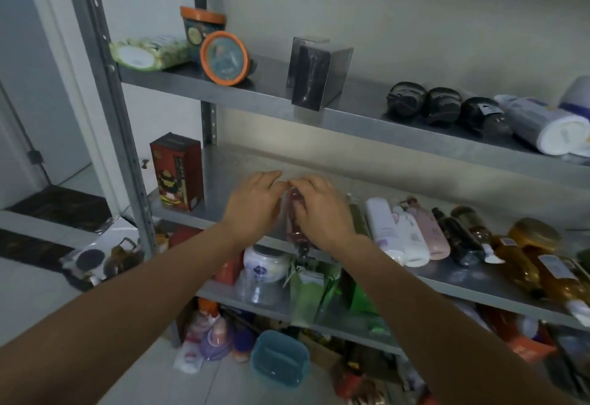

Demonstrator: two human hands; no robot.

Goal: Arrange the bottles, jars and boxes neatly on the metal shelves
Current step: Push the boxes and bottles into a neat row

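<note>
hands meet over the middle shelf (242, 162), both wrapped round a pink bottle (294, 213) lying on its side at the near edge. left hand (255, 205) cups its left flank, fingers curled toward the cap end; right hand (322, 210) covers its right side and top, so most of the bottle is hidden. both are grasping it, though how tight the grip is, hard to tell.

just right of the hands, a row of bottles lies flat: a thin olive one (359, 219), two white ones (388, 229), a pale pink one (429, 232), dark ones (459, 238), then amber ones (523, 258) at the far right. well left on the same shelf, a red box (177, 171) stands upright, apart from the rest.

up on the top shelf (357, 117): a green jar (147, 53) on its side at the left, an orange-lidded tub (224, 57) tipped over in front of another tub (199, 26) standing upright, a dark box (314, 76) upright in the middle, black jars (443, 106) and a white roll (542, 127) to the right.

below, a white jar (265, 266) and green packets (319, 293) sit on the lower shelf, and a teal tub (281, 358) shows near the floor.
</note>
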